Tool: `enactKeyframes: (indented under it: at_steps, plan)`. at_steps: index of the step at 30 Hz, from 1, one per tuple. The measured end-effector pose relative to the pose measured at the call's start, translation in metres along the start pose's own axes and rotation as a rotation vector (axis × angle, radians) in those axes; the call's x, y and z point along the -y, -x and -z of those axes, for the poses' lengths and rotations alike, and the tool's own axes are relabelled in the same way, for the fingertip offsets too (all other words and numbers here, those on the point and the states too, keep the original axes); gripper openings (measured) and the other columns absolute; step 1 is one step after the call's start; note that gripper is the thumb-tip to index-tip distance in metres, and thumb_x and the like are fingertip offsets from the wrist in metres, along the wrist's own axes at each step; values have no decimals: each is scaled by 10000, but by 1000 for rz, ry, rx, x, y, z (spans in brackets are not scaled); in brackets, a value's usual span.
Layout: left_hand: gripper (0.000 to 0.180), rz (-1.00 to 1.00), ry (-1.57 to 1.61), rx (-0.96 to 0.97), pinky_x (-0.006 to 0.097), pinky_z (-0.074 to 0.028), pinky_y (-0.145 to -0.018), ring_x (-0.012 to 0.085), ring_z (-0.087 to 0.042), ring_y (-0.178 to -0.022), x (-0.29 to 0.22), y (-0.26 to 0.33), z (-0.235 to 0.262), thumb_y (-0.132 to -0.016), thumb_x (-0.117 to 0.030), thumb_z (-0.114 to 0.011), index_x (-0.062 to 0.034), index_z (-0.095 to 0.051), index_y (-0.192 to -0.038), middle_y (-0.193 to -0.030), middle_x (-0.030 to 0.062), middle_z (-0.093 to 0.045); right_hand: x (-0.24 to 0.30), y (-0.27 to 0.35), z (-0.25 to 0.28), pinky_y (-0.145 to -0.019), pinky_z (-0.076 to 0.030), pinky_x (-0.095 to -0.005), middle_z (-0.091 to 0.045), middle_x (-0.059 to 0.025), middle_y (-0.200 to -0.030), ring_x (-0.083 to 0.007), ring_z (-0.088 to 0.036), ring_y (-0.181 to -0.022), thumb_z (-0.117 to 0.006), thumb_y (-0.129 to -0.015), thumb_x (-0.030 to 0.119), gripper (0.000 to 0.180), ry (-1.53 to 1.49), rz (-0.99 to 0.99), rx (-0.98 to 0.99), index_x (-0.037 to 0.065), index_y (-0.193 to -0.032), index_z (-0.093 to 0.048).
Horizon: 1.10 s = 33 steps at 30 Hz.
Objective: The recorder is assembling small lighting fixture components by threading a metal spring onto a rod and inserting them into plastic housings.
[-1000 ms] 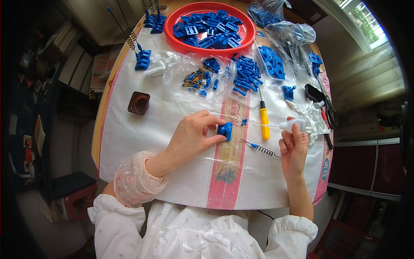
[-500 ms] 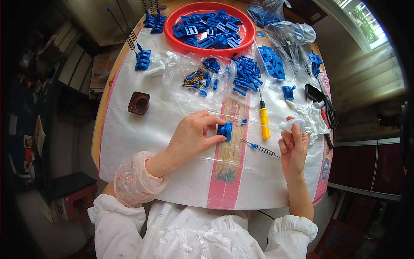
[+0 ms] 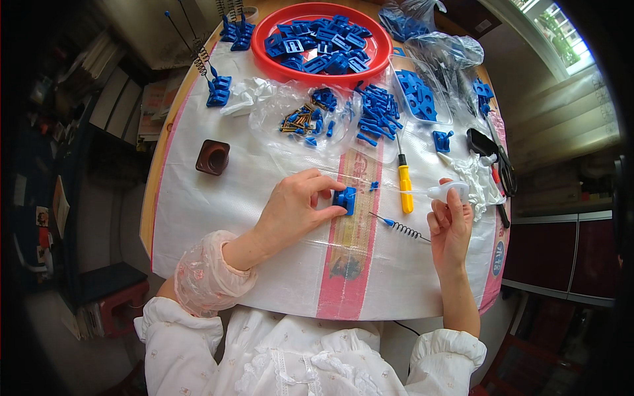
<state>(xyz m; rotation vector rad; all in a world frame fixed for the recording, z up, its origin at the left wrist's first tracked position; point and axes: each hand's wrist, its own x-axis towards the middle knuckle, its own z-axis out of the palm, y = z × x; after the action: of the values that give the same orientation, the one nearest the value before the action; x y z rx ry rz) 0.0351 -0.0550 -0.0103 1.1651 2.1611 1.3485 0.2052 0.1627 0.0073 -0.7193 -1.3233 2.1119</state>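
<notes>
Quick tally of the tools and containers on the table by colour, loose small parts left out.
Red: 1, round tray
Brown: 1, cup-like holder
Yellow-handled: 1, screwdriver
White: 1, small bottle in the right hand
Total: 4

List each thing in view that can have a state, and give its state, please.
left hand: pinching a small blue plastic part on the table.
right hand: raised, gripping a small white squeeze bottle.
red bowl: upright, full of blue parts.
yellow-handled screwdriver: lying flat, unheld.
spring with blue tip: lying loose beside the right hand.
brown cup: upright, open.
</notes>
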Motion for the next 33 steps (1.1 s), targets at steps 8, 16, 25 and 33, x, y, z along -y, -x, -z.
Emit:
enactKeyframes:
  at_steps: [8, 16, 25, 33]
  plan:
    - [336, -1, 2, -2, 250, -399, -540, 94, -449, -571, 0, 0, 0, -705, -110, -833, -89, -732, -1024, -771, 31, -598, 0, 0, 1, -454, -189, -206, -379, 79, -650, -12, -270, -548, -623, -966, 206, 256, -4, 5, -3, 8, -1125, -596]
    - [331, 0, 8, -2, 253, -397, -540, 95, -448, -572, 0, 0, 0, -705, -108, -831, -88, -733, -1021, -760, 30, -590, 1, 0, 1, -455, -191, -206, -378, 78, -648, -12, -272, -549, -623, -966, 204, 261, 5, 7, 5, 4, -1131, -595]
    - [329, -3, 15, -6, 256, -397, -541, 99, -448, -573, -1, 0, 0, -704, -105, -831, -81, -731, -1017, -757, 31, -586, 1, 0, 0, -453, -200, -204, -387, 79, -647, -9, -278, -548, -625, -964, 206, 259, 5, 4, -1, 9, -1131, -597]
    - [331, -3, 9, -1, 251, -398, -539, 95, -450, -576, -1, 0, 0, -703, -105, -832, -80, -731, -1017, -762, 30, -591, 1, 0, 0, -453, -207, -199, -403, 77, -659, -8, -281, -550, -634, -960, 212, 264, 0, 3, 2, 12, -1128, -598]
